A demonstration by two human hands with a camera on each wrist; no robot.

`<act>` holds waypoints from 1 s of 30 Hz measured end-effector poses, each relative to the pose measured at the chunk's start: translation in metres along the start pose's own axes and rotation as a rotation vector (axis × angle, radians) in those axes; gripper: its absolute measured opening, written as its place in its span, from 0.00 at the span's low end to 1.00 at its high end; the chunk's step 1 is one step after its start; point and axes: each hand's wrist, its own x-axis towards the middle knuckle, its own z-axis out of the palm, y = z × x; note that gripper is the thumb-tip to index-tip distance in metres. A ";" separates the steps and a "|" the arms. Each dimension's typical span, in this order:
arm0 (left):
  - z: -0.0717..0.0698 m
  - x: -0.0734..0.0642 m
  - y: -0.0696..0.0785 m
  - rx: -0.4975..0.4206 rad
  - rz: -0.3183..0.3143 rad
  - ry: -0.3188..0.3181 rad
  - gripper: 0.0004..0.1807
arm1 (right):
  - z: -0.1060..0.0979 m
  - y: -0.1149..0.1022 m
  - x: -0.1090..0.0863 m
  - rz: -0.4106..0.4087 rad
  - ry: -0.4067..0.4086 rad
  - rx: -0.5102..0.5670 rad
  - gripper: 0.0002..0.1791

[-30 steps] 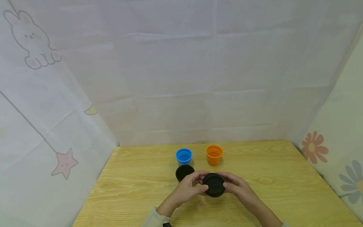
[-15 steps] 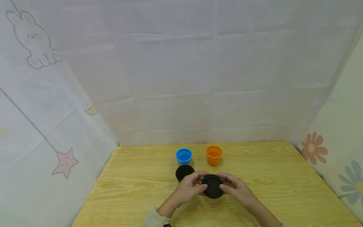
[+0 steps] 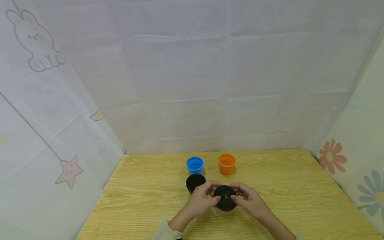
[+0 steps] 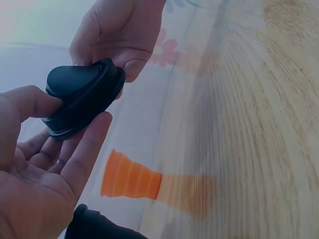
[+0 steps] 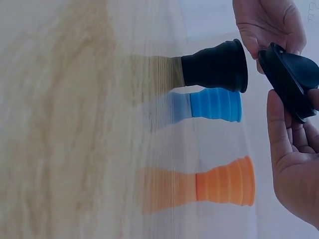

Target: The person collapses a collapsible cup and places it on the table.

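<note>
Between my two hands, above the table, is a black collapsible cup (image 3: 225, 198), folded nearly flat. My left hand (image 3: 201, 201) pinches its left rim, thumb on the face toward me and fingers behind. From the right side, my right hand (image 3: 251, 202) pinches it the same way. Both thumbs press on a raised, rounded part of the cup, visible as a bulge in the left wrist view. A second black cup (image 5: 212, 65) stands unfolded on the table beyond my left hand, which partly hides it in the head view.
Behind the standing black cup is an unfolded blue cup (image 3: 194, 165). To its right stands an unfolded orange cup (image 3: 226, 163). The wooden table (image 3: 138, 186) ends at a pale hanging cloth (image 3: 186, 83) at the back.
The folded black cup has come slightly nearer to me and tilts differently. My right thumb has shifted left onto its face, and its middle bulges more. The other cups stay put.
</note>
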 end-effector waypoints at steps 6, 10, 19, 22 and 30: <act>0.001 0.000 0.000 -0.029 -0.029 -0.016 0.19 | 0.001 0.000 0.001 0.020 0.027 -0.010 0.24; 0.000 0.000 -0.001 -0.050 -0.050 -0.048 0.21 | 0.002 -0.001 0.001 0.034 0.047 -0.024 0.24; 0.001 0.001 -0.001 -0.004 -0.062 -0.059 0.24 | 0.003 -0.001 0.001 0.061 0.070 -0.038 0.23; 0.001 0.000 -0.001 0.002 -0.055 -0.045 0.23 | 0.003 0.000 0.000 0.058 0.051 -0.026 0.25; 0.002 0.000 -0.001 -0.009 -0.043 -0.040 0.22 | -0.002 0.003 -0.003 0.025 -0.035 0.021 0.25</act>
